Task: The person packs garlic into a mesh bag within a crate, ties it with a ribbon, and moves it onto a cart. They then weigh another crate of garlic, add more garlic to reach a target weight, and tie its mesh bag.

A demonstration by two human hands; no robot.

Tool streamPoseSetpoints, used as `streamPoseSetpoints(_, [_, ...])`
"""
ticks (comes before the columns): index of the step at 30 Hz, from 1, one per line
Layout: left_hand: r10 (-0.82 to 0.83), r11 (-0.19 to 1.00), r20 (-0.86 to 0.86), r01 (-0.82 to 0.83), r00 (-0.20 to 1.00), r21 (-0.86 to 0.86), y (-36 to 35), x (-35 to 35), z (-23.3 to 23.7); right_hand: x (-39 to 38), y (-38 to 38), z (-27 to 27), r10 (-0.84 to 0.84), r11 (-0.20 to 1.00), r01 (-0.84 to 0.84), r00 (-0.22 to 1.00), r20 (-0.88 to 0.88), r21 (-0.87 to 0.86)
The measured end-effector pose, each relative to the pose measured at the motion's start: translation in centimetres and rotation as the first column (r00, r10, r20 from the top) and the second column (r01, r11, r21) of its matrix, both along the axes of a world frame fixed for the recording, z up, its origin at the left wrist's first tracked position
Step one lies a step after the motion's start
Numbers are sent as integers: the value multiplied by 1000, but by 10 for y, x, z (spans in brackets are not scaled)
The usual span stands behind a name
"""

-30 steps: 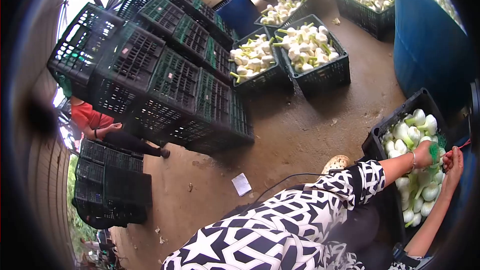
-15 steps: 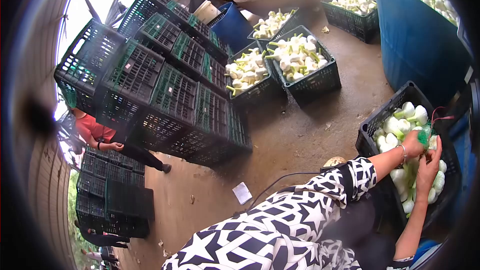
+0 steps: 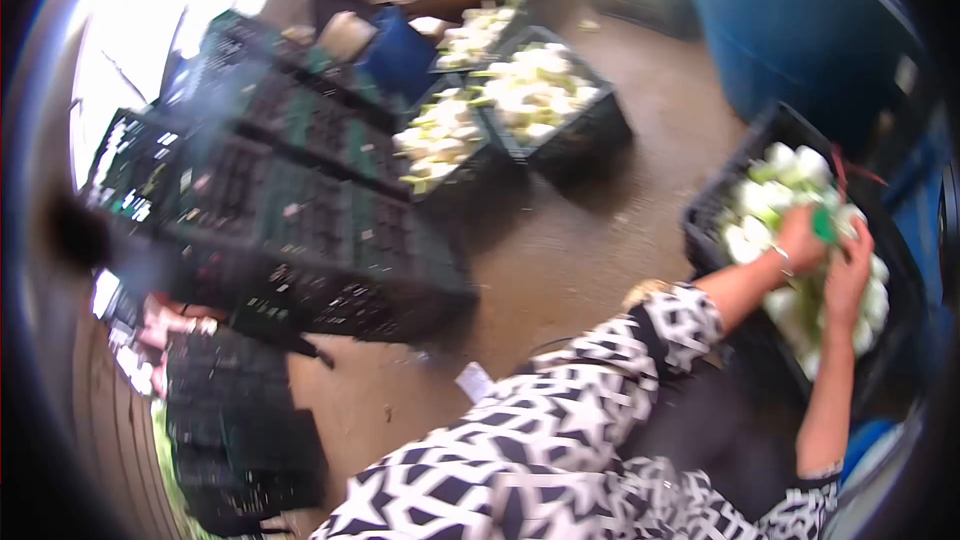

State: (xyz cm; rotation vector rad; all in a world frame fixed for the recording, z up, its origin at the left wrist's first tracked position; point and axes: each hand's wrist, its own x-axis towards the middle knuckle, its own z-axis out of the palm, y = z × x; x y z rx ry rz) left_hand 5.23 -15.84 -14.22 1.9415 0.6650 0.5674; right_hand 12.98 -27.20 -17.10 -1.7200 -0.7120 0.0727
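My left hand (image 3: 802,240), with a bracelet at the wrist, is closed on a piece of green mesh (image 3: 824,224) above a black crate (image 3: 705,230). Close beside it on the right, my right hand (image 3: 848,265) has its fingers drawn together; whatever they hold is too blurred to make out. White garlic bulbs (image 3: 765,198) with pale green stems fill the crate under and around both hands. A thin red string (image 3: 842,172) stands out just beyond the fingers.
Stacked black crates (image 3: 310,210) rise at the left. Garlic-filled crates (image 3: 590,145) sit on the wet floor (image 3: 540,260) ahead. A large blue tub (image 3: 790,40) stands beyond my crate. A person's arm (image 3: 175,325) shows blurred at the far left.
The view has shifted and blurred, so my hands and the crate appear higher and further left. Both hands stay close together over the garlic, the green mesh still at my left hand.
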Motion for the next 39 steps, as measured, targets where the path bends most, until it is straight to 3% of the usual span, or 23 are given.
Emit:
streamPoseSetpoints(1, [-46, 979, -35, 52, 998, 197, 4, 5, -26, -4, -2, 6, -39, 998, 43, 996, 83, -46])
streamPoseSetpoints(2, [-118, 962, -126, 144, 985, 230, 4, 1, -21, -2, -5, 5, -17, 1000, 17, 1000, 18, 1])
streamPoseSetpoints(3, [-230, 882, -181, 284, 956, 377, 9, 2, -19, -5, -7, 12, -49, 998, 49, 999, 8, -47])
streamPoseSetpoints(4, [-309, 934, 55, 314, 949, -170, 10, -7, 1, -10, -6, 17, -76, 997, 76, 997, 16, 6])
streamPoseSetpoints(5, [-322, 857, 123, 344, 939, -383, 13, -11, 9, -12, -4, 20, 41, 981, 41, 913, -406, 191])
streamPoseSetpoints(6, [-346, 718, 259, 432, 902, -546, 18, -14, 12, -14, -2, 24, 35, 966, 76, 908, -417, 247])
streamPoseSetpoints(8, [-376, 557, 358, 518, 854, -650, 25, -16, 10, -12, 2, 16, 51, 966, 55, 917, -396, 252])
streamPoseSetpoints(11, [-513, 651, 205, 534, 833, -540, 26, -16, 20, -17, 3, 26, 21, 985, 41, 938, -346, 170])
streamPoseSetpoints(14, [-491, 669, 244, 541, 836, -509, 21, -24, 28, -21, -3, 38, 61, 991, -17, 944, -326, 135])
streamPoseSetpoints(20, [-553, 557, 306, 617, 775, -556, 42, -32, 14, -22, -11, 39, 165, 979, -117, 935, -314, 166])
streamPoseSetpoints(24, [-531, 636, 255, 579, 808, -510, 41, -37, 21, -10, -26, 44, 164, 980, -117, 930, -329, 159])
streamPoseSetpoints(25, [-542, 723, 186, 568, 819, -394, 43, -37, 21, -7, -30, 46, 59, 998, -50, 967, -247, 41])
streamPoseSetpoints(26, [-543, 790, 116, 553, 832, -267, 44, -37, 22, -3, -34, 50, 55, 998, -47, 967, -250, 38])
streamPoseSetpoints(27, [-563, 823, 85, 567, 822, -29, 44, -35, 21, 0, -37, 57, 39, 991, -40, 999, -7, -128])
streamPoseSetpoints(28, [-565, 822, 84, 569, 821, -33, 45, -35, 20, 4, -39, 60, 62, 959, 8, 970, 236, -285])
streamPoseSetpoints(29, [-543, 832, 50, 545, 839, -105, 46, -35, 20, 7, -36, 55, 47, 956, 66, 928, 371, -284])
streamPoseSetpoints(30, [-522, 838, 14, 516, 853, -175, 46, -35, 21, 8, -35, 57, 44, 956, 69, 928, 370, -286])
streamPoseSetpoints(32, [-517, 846, 29, 516, 856, -135, 45, -37, 23, 11, -32, 64, 157, 840, 98, 897, 413, -533])
streamPoseSetpoints(36, [-505, 841, 43, 502, 862, -200, 45, -38, 24, 13, -27, 73, 209, 875, 38, 869, 448, -482])
streamPoseSetpoints(39, [-510, 835, 35, 504, 860, -222, 43, -40, 24, 17, -20, 64, 421, 811, -46, 739, 526, -583])
